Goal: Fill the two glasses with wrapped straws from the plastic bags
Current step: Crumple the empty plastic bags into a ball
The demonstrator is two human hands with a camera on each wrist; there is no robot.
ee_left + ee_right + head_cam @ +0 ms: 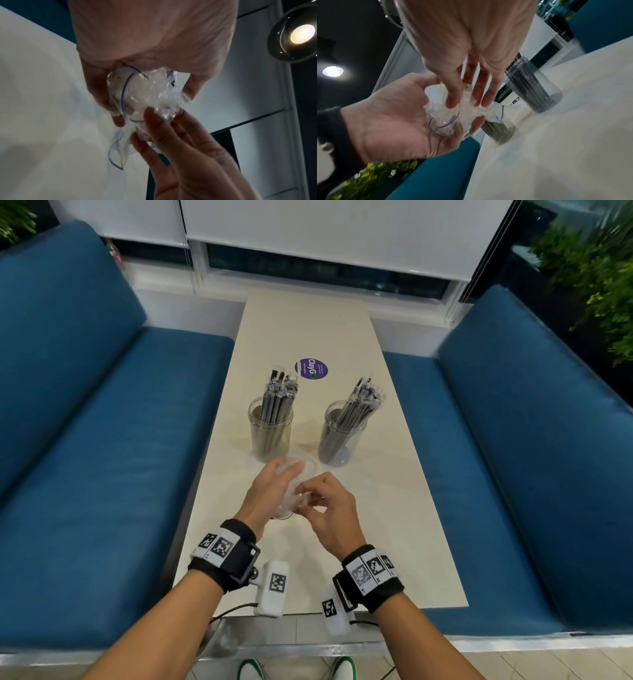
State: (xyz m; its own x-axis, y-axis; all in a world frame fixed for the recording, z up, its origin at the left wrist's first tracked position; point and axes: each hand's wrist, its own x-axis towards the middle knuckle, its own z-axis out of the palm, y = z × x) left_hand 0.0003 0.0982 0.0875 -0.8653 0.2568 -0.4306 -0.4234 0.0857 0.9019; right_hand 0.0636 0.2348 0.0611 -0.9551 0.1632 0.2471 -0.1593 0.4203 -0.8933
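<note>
as left fingers [97,88] cup crumpled bag [145,94], right fingers [154,121] seemingly pinch it

My head view is evenly lit from overhead and sharp on the table [308,330], with soft shadows beside the glasses [270,433]. The plants [596,268] smear at its bent corners. Both wrist views are dimmer and grainy. A ceiling lamp [302,33] flares in the left one, and a second lamp [332,71] glows in the right. Highlights glint on the crumpled plastic bag [142,94], and the right hand [188,155] blurs.
</note>
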